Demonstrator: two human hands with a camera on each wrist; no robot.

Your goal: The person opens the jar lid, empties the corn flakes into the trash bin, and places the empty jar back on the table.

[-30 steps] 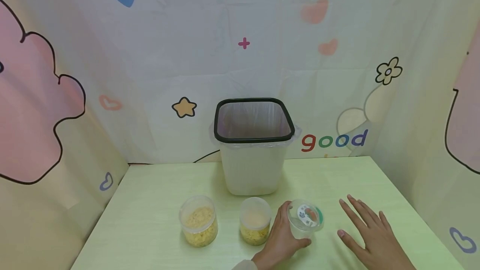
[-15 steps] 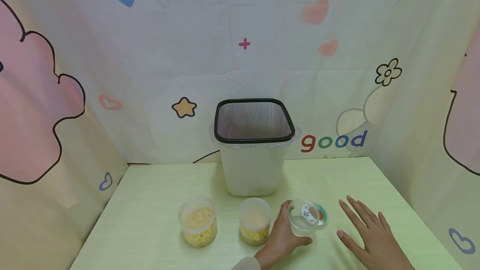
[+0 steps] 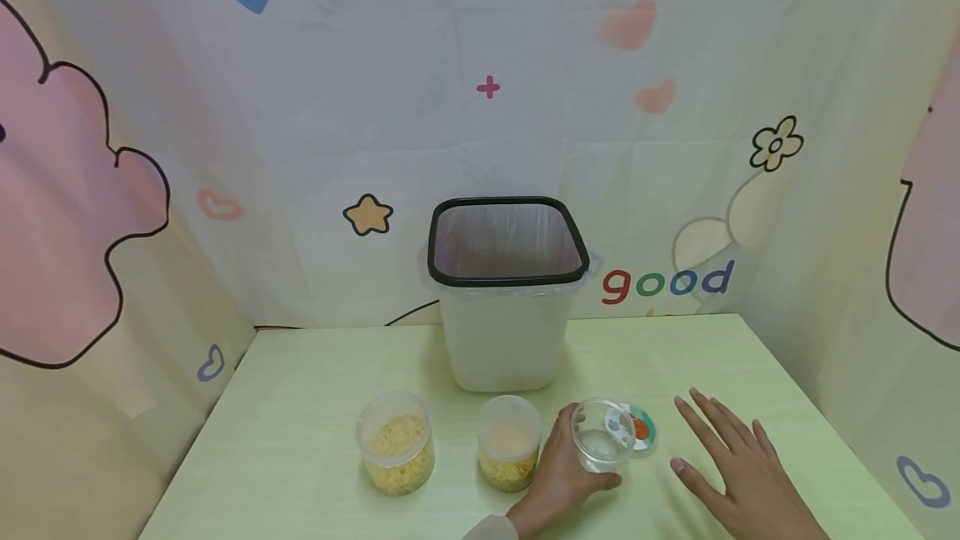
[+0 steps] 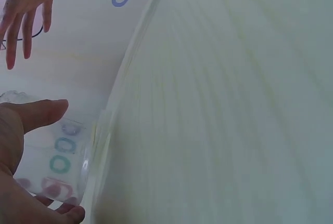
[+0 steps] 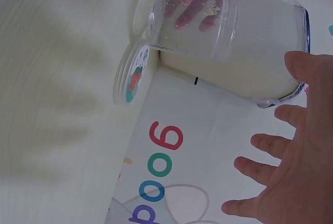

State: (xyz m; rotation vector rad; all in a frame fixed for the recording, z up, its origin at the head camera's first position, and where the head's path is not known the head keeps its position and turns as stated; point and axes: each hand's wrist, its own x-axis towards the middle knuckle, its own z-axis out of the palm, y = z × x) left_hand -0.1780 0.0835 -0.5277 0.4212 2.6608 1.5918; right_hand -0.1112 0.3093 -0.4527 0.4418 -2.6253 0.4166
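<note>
My left hand (image 3: 558, 473) holds a clear round plastic tub (image 3: 600, 450) upright at the front of the table, its thumb and fingers curled round the sides. In the right wrist view, pale crumbs cling inside the tub (image 5: 200, 24), and the left fingers show through its wall. Just right of the tub lies a round lid (image 3: 643, 428) with a green edge and a red picture, partly seen through the plastic. Over the table at the right, my right hand (image 3: 746, 469) is spread, its fingers apart and holding nothing.
Two more clear tubs, a larger one (image 3: 397, 447) and a smaller one (image 3: 510, 447), stand left of my left hand with yellow crumbly contents. Behind them is a white bin (image 3: 506, 336) with a black rim and a bag liner. A printed curtain (image 3: 300, 107) surrounds the table (image 3: 315, 390).
The clear tub has shifted slightly left in my left hand, and more of the lid shows to its right. My right hand has hardly moved.
</note>
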